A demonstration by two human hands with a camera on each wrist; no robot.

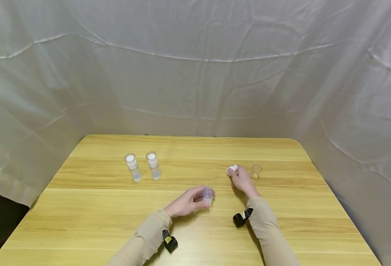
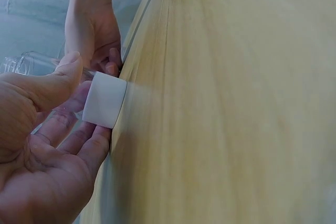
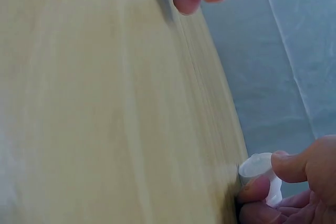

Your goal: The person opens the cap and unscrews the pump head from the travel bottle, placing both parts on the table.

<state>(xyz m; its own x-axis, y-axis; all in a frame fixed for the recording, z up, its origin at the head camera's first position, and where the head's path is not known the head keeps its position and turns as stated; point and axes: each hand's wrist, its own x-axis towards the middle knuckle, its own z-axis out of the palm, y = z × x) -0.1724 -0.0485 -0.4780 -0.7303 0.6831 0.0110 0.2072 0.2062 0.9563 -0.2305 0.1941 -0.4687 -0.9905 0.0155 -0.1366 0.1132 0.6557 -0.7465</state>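
Midway across the yellow wooden counter (image 1: 188, 157), left fingers (image 2: 95, 148) grasp a clear, white-based bottle (image 1: 207, 198) neck-up, probably keeping its top reachable. Farther, right fingers (image 3: 256, 190) pinch a white plastic piece (image 3: 257, 165) near a clear cup (image 1: 256, 172). Leftward stand two white-topped clear bottles (image 1: 137, 175).

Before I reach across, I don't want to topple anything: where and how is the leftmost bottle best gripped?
Take the leftmost bottle by its clear lower body, probably with a sideways grip from the left: it stands upright, and another bottle stands close on its right. The white upper part might come loose.
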